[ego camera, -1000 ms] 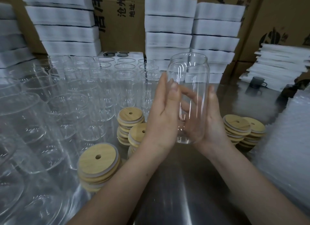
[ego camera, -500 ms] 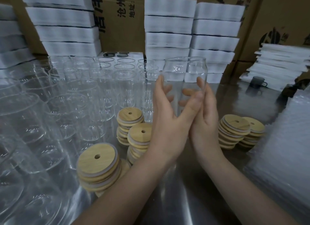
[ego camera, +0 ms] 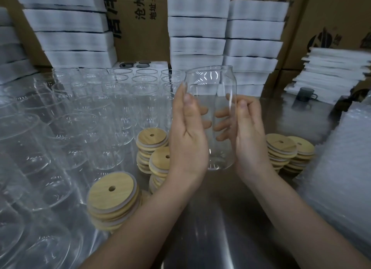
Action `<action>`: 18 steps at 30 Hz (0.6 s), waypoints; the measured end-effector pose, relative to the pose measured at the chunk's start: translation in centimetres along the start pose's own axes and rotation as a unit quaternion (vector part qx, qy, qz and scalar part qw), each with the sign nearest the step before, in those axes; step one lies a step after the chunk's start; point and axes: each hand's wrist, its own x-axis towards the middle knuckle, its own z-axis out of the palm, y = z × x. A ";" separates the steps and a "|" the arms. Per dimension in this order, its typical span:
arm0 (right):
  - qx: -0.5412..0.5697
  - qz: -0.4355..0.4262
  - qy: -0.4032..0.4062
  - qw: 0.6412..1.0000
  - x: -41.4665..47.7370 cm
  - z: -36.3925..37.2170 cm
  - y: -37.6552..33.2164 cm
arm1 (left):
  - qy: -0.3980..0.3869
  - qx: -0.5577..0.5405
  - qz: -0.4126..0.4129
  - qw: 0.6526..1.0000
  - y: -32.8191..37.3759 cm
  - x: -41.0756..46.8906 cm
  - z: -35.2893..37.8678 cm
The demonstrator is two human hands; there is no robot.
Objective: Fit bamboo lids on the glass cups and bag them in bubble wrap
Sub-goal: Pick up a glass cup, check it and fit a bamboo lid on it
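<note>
Shiny steel table (ego camera: 210,234). White foam slabs (ego camera: 198,25) stacked behind. Clear cylindrical cups (ego camera: 80,128) crowd the left, beside stacked round, holed bamboo lids (ego camera: 112,190). Smooth held cup (ego camera: 216,84) is upright mid-table, with left hand (ego camera: 186,140) and right hand (ego camera: 251,140) curled round it.

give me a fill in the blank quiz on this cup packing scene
1. The left hand and right hand hold a glass ___ between them.
2. The held cup has no ___ on it.
3. The nearest bamboo lid has a round ___ through it.
4. The dark mug stands on the person's far ___ side.
Missing: cup, lid, hole, right.
</note>
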 end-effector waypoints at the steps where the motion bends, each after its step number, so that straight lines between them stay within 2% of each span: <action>1: 0.001 0.005 -0.005 1.000 0.1 -0.1 -0.2 | 0.003 -0.004 0.001 1.000 0.1 0.2 0.0; 4: 0.029 0.032 -0.037 0.998 0.6 -0.5 -0.9 | 0.000 0.011 0.036 0.999 0.2 0.2 0.0; 9: 0.151 0.049 -0.078 0.984 1.4 -2.2 -2.7 | -0.053 0.081 0.076 0.992 -0.2 -1.3 0.4; 13: 0.173 0.061 -0.094 0.979 1.8 -2.8 -3.3 | -0.094 0.128 0.106 0.981 0.0 -1.3 0.3; 18: 0.165 0.060 -0.131 0.976 2.1 -3.4 -4.0 | -0.102 0.195 0.129 0.967 0.3 -1.3 0.0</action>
